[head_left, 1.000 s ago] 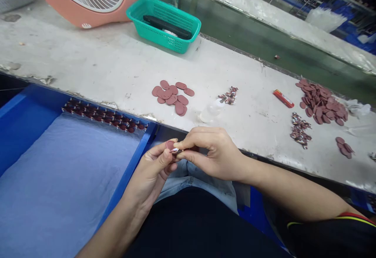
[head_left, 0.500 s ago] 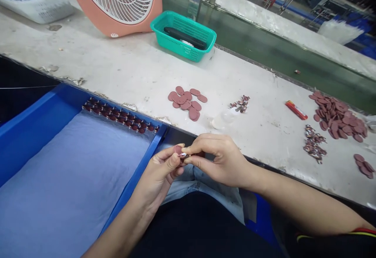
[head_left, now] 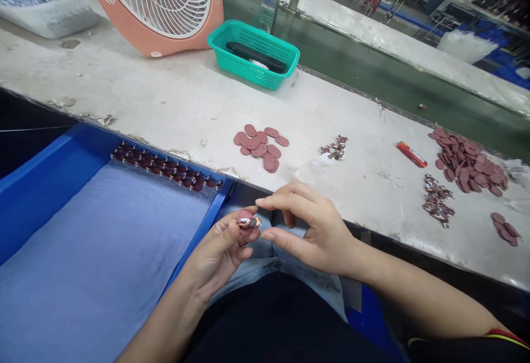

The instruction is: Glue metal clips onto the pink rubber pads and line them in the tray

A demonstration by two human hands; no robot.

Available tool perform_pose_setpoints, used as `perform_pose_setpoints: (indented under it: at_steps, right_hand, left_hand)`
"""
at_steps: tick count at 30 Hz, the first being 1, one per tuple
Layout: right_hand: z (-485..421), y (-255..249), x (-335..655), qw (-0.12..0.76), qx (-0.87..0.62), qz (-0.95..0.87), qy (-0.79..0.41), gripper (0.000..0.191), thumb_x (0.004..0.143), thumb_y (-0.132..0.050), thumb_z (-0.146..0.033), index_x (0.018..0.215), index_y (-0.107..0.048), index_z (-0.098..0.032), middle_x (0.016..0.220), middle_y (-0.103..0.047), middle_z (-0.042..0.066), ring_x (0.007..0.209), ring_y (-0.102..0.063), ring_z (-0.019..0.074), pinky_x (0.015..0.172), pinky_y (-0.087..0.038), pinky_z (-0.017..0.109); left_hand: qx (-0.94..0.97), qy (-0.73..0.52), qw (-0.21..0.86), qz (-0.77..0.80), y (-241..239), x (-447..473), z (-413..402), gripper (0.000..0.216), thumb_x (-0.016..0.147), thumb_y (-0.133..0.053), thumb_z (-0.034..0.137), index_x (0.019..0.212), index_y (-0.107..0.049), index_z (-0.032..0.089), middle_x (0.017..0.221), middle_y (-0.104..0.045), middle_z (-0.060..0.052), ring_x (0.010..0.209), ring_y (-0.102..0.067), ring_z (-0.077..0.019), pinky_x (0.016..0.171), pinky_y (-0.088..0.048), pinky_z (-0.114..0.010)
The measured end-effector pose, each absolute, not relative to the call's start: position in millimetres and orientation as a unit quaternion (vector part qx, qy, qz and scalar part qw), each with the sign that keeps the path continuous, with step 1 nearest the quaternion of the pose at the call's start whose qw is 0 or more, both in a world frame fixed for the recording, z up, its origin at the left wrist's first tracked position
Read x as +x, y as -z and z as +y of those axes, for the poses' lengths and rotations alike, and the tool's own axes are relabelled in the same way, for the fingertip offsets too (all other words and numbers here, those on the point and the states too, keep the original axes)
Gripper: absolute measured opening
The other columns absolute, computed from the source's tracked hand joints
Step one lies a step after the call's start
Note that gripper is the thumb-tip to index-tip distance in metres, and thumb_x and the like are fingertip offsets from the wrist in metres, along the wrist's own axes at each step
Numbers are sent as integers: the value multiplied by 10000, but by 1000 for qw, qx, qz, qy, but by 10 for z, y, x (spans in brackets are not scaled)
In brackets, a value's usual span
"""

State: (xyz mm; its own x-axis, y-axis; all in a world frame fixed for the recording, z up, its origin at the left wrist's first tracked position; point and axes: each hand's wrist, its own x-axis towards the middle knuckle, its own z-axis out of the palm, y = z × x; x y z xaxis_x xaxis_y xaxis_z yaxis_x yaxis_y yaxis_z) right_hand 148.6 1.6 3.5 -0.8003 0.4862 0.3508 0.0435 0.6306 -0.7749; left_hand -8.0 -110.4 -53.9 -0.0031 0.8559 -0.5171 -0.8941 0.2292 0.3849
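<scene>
My left hand (head_left: 217, 250) pinches a maroon rubbery disc (head_left: 244, 214) between thumb and fingers, with a small printed foil piece (head_left: 251, 222) lying on the disc. My right hand (head_left: 314, 233) hovers just to the right of it, fingers apart, touching nothing. On the white-stained bench (head_left: 165, 98) lie a loose group of maroon discs (head_left: 259, 145) and a small heap of printed foil pieces (head_left: 336, 148). Further right are a larger pile of discs (head_left: 467, 161), more foil pieces (head_left: 436, 200) and a few discs (head_left: 504, 229).
A blue tray (head_left: 99, 225) lined with pale blue cloth sits left of my hands, with a row of dark discs (head_left: 165, 168) along its far edge. A red lighter (head_left: 411, 154), teal basket (head_left: 252, 73) and pink fan (head_left: 157, 43) stand on the bench.
My right hand has let go of the foil piece and moved right, its fingers now apart. The left hand still holds the disc. The view has shifted slightly.
</scene>
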Motion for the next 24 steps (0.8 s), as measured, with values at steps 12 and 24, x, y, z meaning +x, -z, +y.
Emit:
perform_pose_setpoints:
  at_steps: [12, 24]
  right_hand:
    - [-13, 55, 1396, 265, -150, -832, -464, 164, 885, -703, -194, 1045, -738, -185, 789, -659, 16, 697, -586, 107, 611, -493, 212]
    - [-236, 598, 971, 431, -146, -880, -137, 189, 921, -646, -218, 1097, -663, -153, 790, -697, 47, 666, -620, 139, 586, -522, 261]
  left_hand:
    - [40, -595, 725, 345, 552, -138, -1096, 510, 580, -901, 472, 980, -787, 177, 865, -762, -57, 642, -674, -99, 462, -551, -130]
    - [93, -736, 329, 585, 658, -53, -1277, 283, 590, -915, 312, 786, -732, 221, 751, -686, 21, 587, -570, -93, 495, -498, -162]
